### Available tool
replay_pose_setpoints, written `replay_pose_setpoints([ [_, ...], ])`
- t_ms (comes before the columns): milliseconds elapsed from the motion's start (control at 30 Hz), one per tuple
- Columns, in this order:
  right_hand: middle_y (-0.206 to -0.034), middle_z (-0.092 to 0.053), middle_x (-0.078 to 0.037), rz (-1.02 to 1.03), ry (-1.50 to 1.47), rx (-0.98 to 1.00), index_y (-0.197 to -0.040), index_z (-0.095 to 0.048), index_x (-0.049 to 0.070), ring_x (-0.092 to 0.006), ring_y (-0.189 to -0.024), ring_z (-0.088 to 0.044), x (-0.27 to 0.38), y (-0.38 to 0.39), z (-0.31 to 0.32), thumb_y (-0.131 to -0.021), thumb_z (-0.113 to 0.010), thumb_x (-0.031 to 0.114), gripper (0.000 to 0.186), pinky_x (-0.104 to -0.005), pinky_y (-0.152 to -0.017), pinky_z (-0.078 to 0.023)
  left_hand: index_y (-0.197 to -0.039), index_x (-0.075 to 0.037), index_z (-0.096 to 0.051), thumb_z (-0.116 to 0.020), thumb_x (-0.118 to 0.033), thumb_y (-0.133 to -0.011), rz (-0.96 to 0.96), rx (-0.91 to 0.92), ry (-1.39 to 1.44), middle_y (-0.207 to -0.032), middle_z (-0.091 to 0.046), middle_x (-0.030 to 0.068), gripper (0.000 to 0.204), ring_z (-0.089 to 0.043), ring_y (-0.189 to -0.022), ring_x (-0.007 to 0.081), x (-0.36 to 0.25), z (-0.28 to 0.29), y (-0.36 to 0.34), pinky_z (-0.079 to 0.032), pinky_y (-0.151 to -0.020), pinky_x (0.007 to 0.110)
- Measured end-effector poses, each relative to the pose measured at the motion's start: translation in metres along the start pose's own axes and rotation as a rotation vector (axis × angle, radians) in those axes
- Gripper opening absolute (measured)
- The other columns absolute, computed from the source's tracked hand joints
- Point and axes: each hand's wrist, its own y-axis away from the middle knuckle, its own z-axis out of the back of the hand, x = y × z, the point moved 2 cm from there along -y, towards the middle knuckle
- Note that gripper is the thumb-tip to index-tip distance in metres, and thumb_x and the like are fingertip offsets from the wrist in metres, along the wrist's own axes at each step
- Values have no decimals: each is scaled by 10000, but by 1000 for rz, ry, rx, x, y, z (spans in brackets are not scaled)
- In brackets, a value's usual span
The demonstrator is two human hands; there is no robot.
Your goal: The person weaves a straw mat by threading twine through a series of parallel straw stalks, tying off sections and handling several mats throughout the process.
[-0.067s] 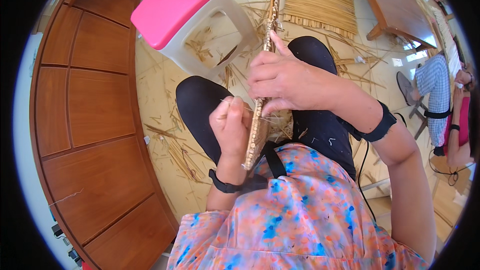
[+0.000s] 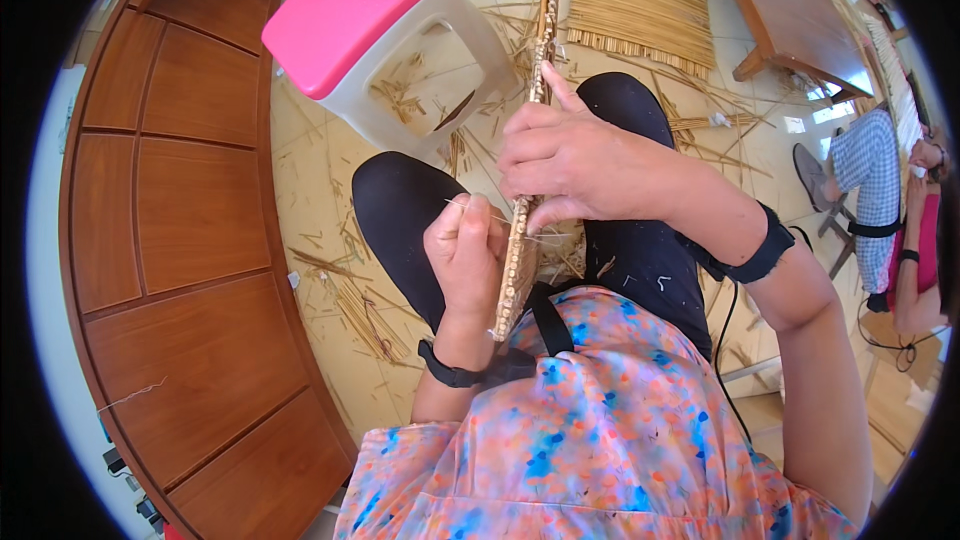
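Note:
A reed mat [image 2: 512,285] stands edge-on between my knees, its row of cut stalk ends facing up. My right hand [image 2: 575,162] is closed over the edge, fingers on the left side, thumb on the right and the index finger stretched forward along it. On the left side of the mat, my left hand [image 2: 463,252] is closed in a pinch, thumb up, on a pale thin strand [image 2: 453,202]. Fine strand ends also show on the mat's right side, below my right thumb. My left fingertips are partly hidden.
A stool with a pink top [image 2: 360,5] stands ahead on the left, beside wooden cabinet doors [image 2: 205,180]. Another bundle of straw stalks [image 2: 640,10] lies ahead on the littered tile floor. A wooden table [image 2: 790,15] and a seated person [image 2: 915,230] are on the right.
The near end of the mat has shifted slightly to the right and toward me. My left hand has moved slightly right with the strand; my right hand has barely moved.

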Motion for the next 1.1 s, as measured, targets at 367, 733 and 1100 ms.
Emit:
replay_pose_setpoints([
  [367,-1011,-599,43,-10,8,39,-972,-661,140,-206,-1138,-532,3,-3,0,-742,-785,309,311,-704,-1146,-56,-680,-87,-444,-491,-148,-1003,-16,-107,-116,-584,-425,-12,332,-326,-492,63,-1,8,1,-269,-450,242],
  [733,-995,-583,33,-10,28,72,-992,-645,151,-213,-1157,-518,6,14,8,-781,-768,337,307,-707,-1141,-87,-944,-19,-607,-430,-275,-1061,-254,-127,-123,-855,-646,94,333,-571,-618,130,-22,58,-33,-412,-562,249],
  [1100,-1093,-579,15,-111,72,102,-1040,-634,160,-238,-1214,-508,9,24,16,-730,-808,285,377,-705,-1145,-75,-1220,38,-589,-436,-247,-1065,-179,74,91,-1078,-681,180,358,-658,-675,152,-36,52,-31,-467,-565,227],
])
